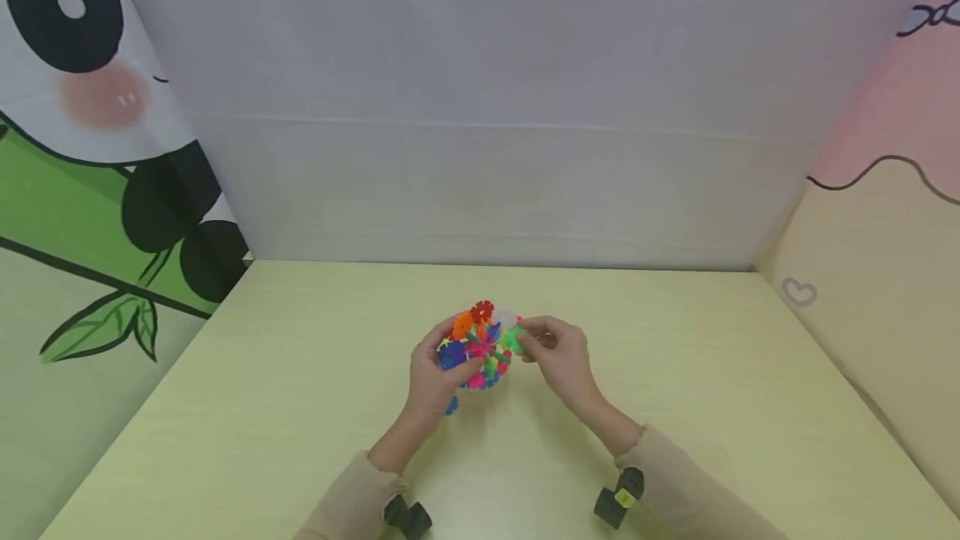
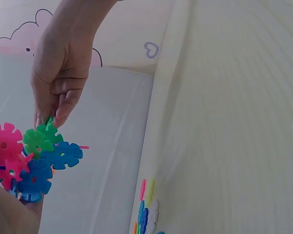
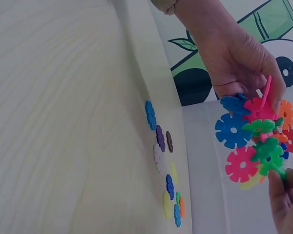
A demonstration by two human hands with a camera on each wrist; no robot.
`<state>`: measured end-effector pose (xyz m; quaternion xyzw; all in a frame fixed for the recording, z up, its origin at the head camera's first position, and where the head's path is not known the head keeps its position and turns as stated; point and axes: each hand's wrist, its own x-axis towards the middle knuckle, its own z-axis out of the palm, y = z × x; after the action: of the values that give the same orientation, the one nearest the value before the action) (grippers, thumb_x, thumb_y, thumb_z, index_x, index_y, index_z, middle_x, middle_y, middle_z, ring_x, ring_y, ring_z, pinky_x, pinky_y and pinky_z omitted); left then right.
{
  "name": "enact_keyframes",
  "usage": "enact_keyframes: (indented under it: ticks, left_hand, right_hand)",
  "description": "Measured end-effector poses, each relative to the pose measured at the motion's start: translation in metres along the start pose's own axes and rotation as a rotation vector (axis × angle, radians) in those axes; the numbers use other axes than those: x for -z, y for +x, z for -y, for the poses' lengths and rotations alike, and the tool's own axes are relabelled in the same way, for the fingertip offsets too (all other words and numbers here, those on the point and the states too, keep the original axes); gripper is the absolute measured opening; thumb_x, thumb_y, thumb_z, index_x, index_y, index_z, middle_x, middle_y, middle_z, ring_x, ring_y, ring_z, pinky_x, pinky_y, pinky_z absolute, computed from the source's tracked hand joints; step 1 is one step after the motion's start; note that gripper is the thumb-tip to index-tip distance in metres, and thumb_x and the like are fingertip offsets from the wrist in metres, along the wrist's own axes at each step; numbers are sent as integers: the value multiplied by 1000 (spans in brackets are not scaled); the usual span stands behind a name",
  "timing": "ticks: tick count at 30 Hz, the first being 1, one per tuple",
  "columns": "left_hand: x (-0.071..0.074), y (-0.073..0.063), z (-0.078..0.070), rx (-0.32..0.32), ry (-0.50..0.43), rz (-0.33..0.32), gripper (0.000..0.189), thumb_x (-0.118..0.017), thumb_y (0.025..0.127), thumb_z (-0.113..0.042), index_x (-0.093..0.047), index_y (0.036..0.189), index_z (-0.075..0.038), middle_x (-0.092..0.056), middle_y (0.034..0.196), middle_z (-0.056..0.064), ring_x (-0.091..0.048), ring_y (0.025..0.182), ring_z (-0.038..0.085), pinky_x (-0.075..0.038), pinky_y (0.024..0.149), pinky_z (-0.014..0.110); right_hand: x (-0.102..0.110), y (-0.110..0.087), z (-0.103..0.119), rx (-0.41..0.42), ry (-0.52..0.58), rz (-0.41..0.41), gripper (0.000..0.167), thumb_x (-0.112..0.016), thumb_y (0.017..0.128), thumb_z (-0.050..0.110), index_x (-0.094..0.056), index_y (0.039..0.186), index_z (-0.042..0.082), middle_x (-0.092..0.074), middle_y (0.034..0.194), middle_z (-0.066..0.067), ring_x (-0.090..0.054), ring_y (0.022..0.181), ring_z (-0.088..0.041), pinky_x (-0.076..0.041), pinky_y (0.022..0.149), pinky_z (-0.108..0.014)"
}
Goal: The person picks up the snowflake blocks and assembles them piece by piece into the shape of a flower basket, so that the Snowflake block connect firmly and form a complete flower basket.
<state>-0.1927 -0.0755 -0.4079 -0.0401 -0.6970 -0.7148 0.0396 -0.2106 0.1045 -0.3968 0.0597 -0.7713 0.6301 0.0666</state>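
Observation:
A ball-like cluster of colourful plastic snowflake discs (image 1: pixel 483 346) is held up between both hands above the table. From its left side, the left hand (image 1: pixel 432 377) grips it with thumb in front and fingers partly hidden behind. The right hand (image 1: pixel 558 355) pinches a green snowflake disc (image 1: pixel 513 340) at the cluster's right edge. Seen in the left wrist view, the right hand (image 2: pixel 63 83) reaches down to green discs (image 2: pixel 43 137). In the right wrist view the left hand (image 3: pixel 241 63) holds the far side of the cluster, beside pink and blue discs (image 3: pixel 233 130).
Several loose snowflake discs (image 3: pixel 159 139) lie on the pale wooden table (image 1: pixel 300 340), seen in the wrist views. A white sheet (image 1: pixel 480 107) hangs behind the table. Printed panels stand left (image 1: pixel 75 215) and right (image 1: pixel 877 273).

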Motion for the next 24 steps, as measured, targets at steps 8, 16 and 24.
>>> enact_keyframes:
  ticks: [8,16,24]
  left_hand:
    - [2,0,-1,-40,-22,88,58,-67,88,1,-46,142,1,-54,134,26,-61,120,36,-58,90,24]
    - [14,2,0,-57,90,272,65,-64,93,-9,-36,152,-7,-43,152,19,-45,135,39,-52,99,20]
    - [21,4,2,25,155,410,59,-59,98,-17,-36,151,-9,-43,151,19,-46,134,37,-54,100,29]
  right_hand:
    - [3,-1,-1,-8,94,62,25,-61,93,-3,-59,117,-9,-64,98,-23,-67,74,0,-61,70,-23]
    - [18,7,-3,54,23,175,24,-60,93,-2,-63,115,-10,-66,89,-26,-73,73,-12,-61,69,-24]
    - [20,13,-5,109,-49,347,22,-62,93,1,-64,112,-11,-70,97,-31,-72,84,-42,-62,70,-29]
